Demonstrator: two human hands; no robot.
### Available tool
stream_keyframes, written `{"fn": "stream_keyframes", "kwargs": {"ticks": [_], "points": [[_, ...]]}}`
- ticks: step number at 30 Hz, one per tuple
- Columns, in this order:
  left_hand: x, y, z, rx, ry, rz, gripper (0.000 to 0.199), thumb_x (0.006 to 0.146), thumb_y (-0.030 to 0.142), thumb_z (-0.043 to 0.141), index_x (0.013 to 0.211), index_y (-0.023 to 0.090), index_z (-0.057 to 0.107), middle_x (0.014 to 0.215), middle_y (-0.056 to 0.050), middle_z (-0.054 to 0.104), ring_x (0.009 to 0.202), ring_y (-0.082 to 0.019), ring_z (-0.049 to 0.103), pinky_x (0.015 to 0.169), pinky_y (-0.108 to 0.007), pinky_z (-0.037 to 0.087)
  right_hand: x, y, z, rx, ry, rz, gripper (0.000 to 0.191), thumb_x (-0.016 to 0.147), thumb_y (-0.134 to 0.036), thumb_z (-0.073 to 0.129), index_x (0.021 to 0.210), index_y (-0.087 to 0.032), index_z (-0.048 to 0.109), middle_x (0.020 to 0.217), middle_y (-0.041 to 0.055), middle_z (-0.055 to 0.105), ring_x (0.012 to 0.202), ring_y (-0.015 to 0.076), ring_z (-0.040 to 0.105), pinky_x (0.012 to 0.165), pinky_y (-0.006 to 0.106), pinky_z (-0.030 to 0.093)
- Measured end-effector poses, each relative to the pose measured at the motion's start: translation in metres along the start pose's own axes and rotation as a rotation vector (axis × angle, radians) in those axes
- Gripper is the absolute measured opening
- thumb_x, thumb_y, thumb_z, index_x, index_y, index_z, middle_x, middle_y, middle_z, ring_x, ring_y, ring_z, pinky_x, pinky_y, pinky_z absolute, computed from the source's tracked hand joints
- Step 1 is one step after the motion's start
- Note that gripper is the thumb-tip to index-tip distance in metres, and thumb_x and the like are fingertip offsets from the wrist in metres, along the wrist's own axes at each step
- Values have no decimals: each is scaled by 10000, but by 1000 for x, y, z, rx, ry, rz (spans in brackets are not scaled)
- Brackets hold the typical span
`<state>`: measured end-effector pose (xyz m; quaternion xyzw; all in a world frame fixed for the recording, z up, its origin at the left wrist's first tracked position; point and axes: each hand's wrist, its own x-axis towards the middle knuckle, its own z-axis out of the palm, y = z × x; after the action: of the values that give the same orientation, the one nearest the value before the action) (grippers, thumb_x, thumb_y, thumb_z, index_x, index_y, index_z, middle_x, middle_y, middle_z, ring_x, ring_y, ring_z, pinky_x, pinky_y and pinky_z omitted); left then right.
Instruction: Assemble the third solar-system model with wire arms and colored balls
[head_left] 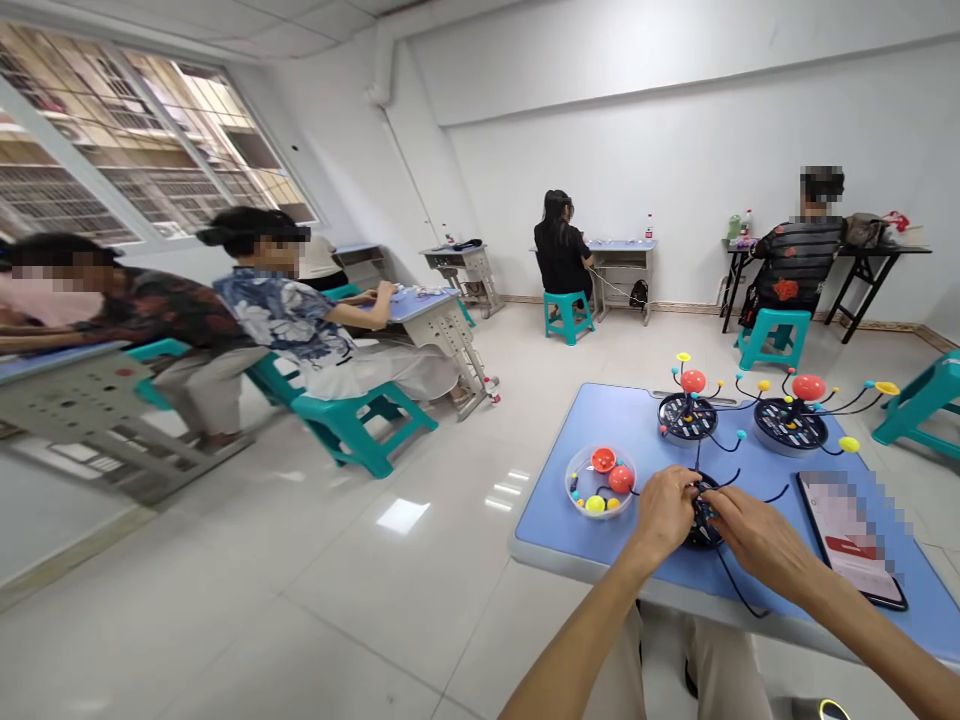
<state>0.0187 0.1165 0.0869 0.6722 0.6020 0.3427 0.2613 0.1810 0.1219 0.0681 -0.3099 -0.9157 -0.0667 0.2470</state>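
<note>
Both hands are at a round black solar system model base [703, 520], from which several thin black curved arms stick out. My left hand [664, 512] grips its left side, fingertips pinched near the top. My right hand [757, 540] closes on the right side, its fingers meeting close to the left ones. The fingers partly hide the base, and any small part between them cannot be made out. Left of my hands, a clear round tub [568, 490] holds red and yellow balls and small coloured pieces. Two assembled models [688, 418] [791, 425] with red centre balls stand behind.
A smartphone [855, 545] lies on the blue desk [547, 520], right of my hands. Teal stools [360, 420] stand on the tiled floor. Other people sit at desks along the left and back walls. A bottle [492, 390] stands on the floor by a desk leg.
</note>
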Motion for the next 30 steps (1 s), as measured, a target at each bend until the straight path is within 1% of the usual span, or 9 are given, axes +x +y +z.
{"fn": "stream_keyframes", "kwargs": {"ticks": [3,6,9,11,13,16,21,26,30], "points": [[-10,2,-7,-83,55,47,361,801,93,536,1096,215,705,1120,-54,717,1013,-199,653,925,-316,490,-7,4,-24,6,27,7,227,975,-195,365,1056,-155,574,867,92,665,684,195,644,555,293,486],[-24,-8,-39,-103,175,26,265,832,169,557,1045,224,703,1052,-32,719,882,-162,663,787,-265,510,-20,0,-55,27,114,53,179,970,-242,444,1008,-174,605,894,86,678,677,173,644,575,279,491],[-30,-31,-83,250,232,-136,207,893,244,495,880,218,700,967,-34,717,839,-154,649,732,-254,457,-34,-20,-81,77,224,100,124,937,-252,532,992,-184,618,896,82,690,730,180,664,653,276,512],[-25,-47,-103,486,94,-246,214,870,222,499,775,209,690,856,-54,721,818,-192,652,676,-274,411,-37,-43,-88,129,267,75,114,924,-227,546,1000,-186,620,878,83,696,748,183,674,673,265,520],[-16,-60,-109,546,10,-261,211,809,140,523,654,188,658,741,-76,705,784,-216,655,643,-280,372,-36,-69,-86,203,254,16,127,922,-175,529,1014,-184,615,877,86,700,745,173,678,665,245,523],[-1,-71,-99,576,-73,-250,194,720,44,534,613,176,629,736,-105,702,812,-247,659,647,-291,345,-27,-101,-71,330,175,-10,161,929,-112,471,975,-183,608,798,70,683,657,146,655,560,218,496],[10,-77,-89,540,-124,-237,188,647,12,542,581,182,591,739,-104,688,837,-258,650,674,-297,337,-23,-117,-41,429,94,29,213,944,-108,413,888,-189,603,707,45,638,591,137,607,510,218,445],[9,-79,-117,348,-106,-244,148,663,134,558,525,189,562,598,-41,614,690,-199,608,610,-270,339,-26,-120,-26,493,98,110,205,939,-105,413,876,-183,592,697,42,617,592,141,583,527,229,423],[-8,-66,-143,125,-70,-241,178,737,292,513,686,170,633,668,-18,629,628,-138,549,566,-234,365,-13,-126,-20,592,121,185,203,936,-117,426,851,-185,597,675,28,602,570,133,551,520,231,396]]}}
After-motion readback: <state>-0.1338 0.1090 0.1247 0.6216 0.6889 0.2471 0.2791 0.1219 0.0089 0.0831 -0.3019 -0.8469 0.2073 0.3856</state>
